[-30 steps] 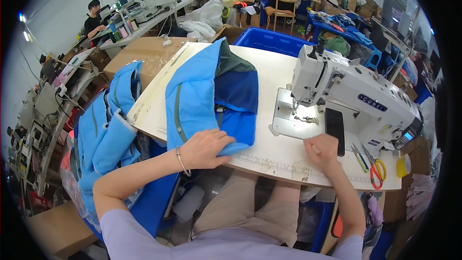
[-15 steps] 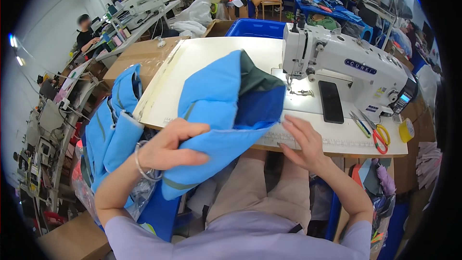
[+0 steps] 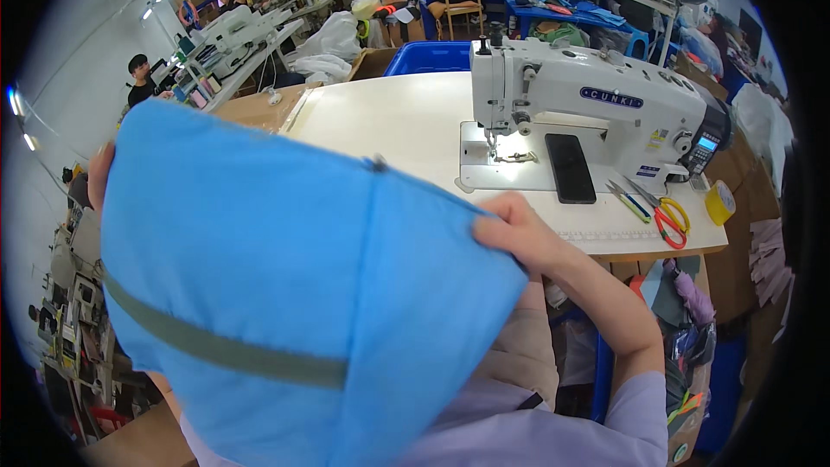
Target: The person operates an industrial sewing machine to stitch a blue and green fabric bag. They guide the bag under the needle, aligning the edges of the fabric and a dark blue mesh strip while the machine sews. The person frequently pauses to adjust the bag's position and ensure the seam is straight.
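Note:
A large light-blue fabric piece (image 3: pixel 251 251) hangs spread between my two hands, close in front of me. A dark green band (image 3: pixel 225 346) crosses its lower part, and a seam runs down its right portion. My right hand (image 3: pixel 523 229) pinches the upper right edge between thumb and curled fingers. At the upper left edge only some fingers of my left hand (image 3: pixel 100 177) show, wrapped at the border; the cloth covers the rest of that hand. Beyond the fabric to the right stands a white sewing machine (image 3: pixel 596 95), its needle area lit.
On the pale sewing table (image 3: pixel 380 117) lie a black phone (image 3: pixel 571 169), thread snips (image 3: pixel 629 201), red-and-yellow-handled scissors (image 3: pixel 670 223) and a yellow tape roll (image 3: pixel 719 202). A blue crate (image 3: pixel 432 56) stands behind the table. People sit at other benches farther off.
The fabric has been lifted off the table toward me and spread out, with its banded face showing. My right hand has closed on its edge; my left hand has moved up and left.

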### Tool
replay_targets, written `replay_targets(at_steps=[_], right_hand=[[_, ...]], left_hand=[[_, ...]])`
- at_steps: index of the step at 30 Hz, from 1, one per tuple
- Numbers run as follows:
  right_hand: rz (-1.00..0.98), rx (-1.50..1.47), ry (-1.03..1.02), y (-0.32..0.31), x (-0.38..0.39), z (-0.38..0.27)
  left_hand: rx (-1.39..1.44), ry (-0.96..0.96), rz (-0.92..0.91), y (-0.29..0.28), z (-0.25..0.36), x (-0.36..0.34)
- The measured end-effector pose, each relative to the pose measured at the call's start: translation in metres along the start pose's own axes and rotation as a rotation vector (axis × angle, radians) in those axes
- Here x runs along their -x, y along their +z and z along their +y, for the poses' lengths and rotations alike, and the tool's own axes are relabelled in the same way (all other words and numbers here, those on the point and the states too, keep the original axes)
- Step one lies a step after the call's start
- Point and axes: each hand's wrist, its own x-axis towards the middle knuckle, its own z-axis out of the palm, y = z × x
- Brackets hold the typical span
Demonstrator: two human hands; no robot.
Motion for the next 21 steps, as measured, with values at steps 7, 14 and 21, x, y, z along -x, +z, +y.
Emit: replay_targets(at_steps=[7,14,21], right_hand=[[0.340,0.519,-0.396,-0.004,-0.026,0.020],[0.506,0.814,-0.710,0.015,-0.013,0.018],[0.325,0.741,-0.755,0.014,0.003,0.019]], left_hand=[[-0.050,0.103,0.285,-0.014,0.038,-0.008],[-0.129,0.103,0.499,-0.018,0.062,-0.036],[-0.136,0.007,0.628,-0.034,0.038,-0.076]])
